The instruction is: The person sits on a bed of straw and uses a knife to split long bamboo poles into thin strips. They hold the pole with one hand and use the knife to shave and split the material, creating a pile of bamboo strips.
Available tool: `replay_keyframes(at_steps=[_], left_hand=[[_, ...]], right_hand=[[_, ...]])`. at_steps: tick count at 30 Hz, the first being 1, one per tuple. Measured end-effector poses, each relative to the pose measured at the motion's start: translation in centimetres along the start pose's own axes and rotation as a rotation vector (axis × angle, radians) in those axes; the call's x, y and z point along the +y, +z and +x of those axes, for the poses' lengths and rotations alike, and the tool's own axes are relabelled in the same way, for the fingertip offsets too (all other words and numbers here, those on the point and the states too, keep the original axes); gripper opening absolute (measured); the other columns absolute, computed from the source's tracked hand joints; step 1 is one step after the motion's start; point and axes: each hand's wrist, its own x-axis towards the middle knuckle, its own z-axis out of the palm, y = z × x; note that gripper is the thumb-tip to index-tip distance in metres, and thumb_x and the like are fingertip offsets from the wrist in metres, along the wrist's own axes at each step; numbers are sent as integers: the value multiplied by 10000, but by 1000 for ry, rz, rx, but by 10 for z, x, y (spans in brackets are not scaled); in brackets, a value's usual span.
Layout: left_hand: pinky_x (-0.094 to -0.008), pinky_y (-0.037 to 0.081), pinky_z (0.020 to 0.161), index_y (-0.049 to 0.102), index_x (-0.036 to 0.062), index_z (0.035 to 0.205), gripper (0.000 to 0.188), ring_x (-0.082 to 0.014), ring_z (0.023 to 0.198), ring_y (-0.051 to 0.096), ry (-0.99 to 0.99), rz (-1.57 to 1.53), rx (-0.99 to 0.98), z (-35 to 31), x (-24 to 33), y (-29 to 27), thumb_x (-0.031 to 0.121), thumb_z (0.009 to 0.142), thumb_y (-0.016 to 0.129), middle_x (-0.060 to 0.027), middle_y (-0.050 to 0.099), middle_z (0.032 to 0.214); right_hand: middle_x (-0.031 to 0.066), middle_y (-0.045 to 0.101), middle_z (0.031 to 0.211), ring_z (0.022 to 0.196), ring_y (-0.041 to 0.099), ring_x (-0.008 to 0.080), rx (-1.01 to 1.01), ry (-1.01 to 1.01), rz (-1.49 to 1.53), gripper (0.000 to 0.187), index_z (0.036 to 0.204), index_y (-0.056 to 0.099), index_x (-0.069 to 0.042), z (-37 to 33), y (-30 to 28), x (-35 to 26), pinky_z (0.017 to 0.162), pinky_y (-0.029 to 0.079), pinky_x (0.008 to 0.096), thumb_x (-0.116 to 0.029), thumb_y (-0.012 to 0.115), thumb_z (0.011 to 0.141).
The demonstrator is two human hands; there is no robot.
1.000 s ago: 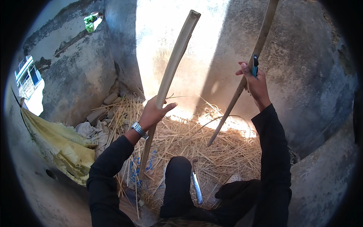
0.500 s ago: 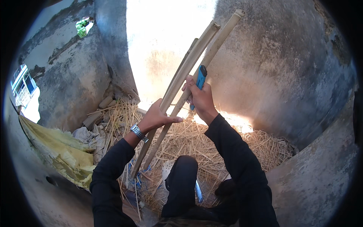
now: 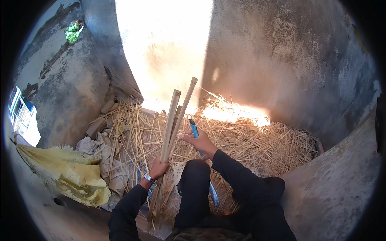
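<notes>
My left hand [image 3: 160, 168], a metal watch at its wrist, is closed around a bundle of long pale bamboo strips [image 3: 167, 130]. The strips stand nearly upright, their tops fanned a little apart and their lower ends down by my left leg. In my right hand [image 3: 204, 143] is a blue utility knife [image 3: 194, 129], held close to the right side of the strips with its dark end up. The knife and the strips look apart; whether a blade is out, I cannot tell.
Dry straw and thin slivers [image 3: 257, 144] cover the ground ahead. A torn yellow sack [image 3: 80, 172] and grey cloth [image 3: 116, 172] lie at the left, near some stones. Rough plastered walls [image 3: 273, 60] stand close around. A blue strip-like thing [image 3: 214, 195] lies beside my knee.
The strips have come down and turned more upright. My left hand has lowered and closed around them. My right hand, earlier at the strips with the knife, is now lower and off them.
</notes>
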Motion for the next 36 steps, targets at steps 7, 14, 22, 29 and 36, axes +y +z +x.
replay_keyframes(at_steps=[7, 14, 22, 29, 36], left_hand=[[-308, 420, 434, 525, 1, 844, 163, -166, 485, 531, -86, 25, -119, 45, -66, 24, -38, 686, 529, -57, 533, 619], [-350, 517, 539, 599, -47, 899, 227, -231, 615, 656, -194, 154, -22, 140, -131, 64, 56, 698, 587, -142, 641, 699], [-413, 528, 800, 603, -61, 1073, 519, -330, 958, 662, -491, 760, 259, 219, -226, 48, 260, 673, 677, -209, 676, 980], [-441, 461, 853, 597, 15, 1045, 330, -357, 949, 576, 547, 625, 243, 302, -63, 134, 83, 722, 585, -180, 625, 980], [-453, 491, 831, 590, 73, 1074, 264, -335, 1002, 599, 552, 846, -136, 524, -43, 255, 45, 822, 518, -165, 640, 1017]], right_hand=[[-34, 494, 679, 495, 421, 42, 158, 209, -10, 271, 913, 571, -51, -35, -125, 20, 424, 332, 213, -252, 731, 825], [-19, 530, 696, 450, 416, 37, 337, 251, 211, 202, 971, 581, -49, -92, -207, 34, 389, 328, 211, -189, 681, 866], [5, 558, 807, 484, 439, 32, 668, 157, 63, 207, 1008, 573, -26, -97, -226, -5, 439, 370, 202, -142, 672, 868], [48, 580, 903, 751, 557, 81, 872, 176, -257, 231, 1034, 581, -31, -105, -234, -23, 604, 440, 209, -131, 677, 849], [66, 623, 1000, 833, 565, 138, 885, 269, -541, 260, 1068, 599, -43, -97, -239, -11, 759, 440, 274, -104, 681, 829]])
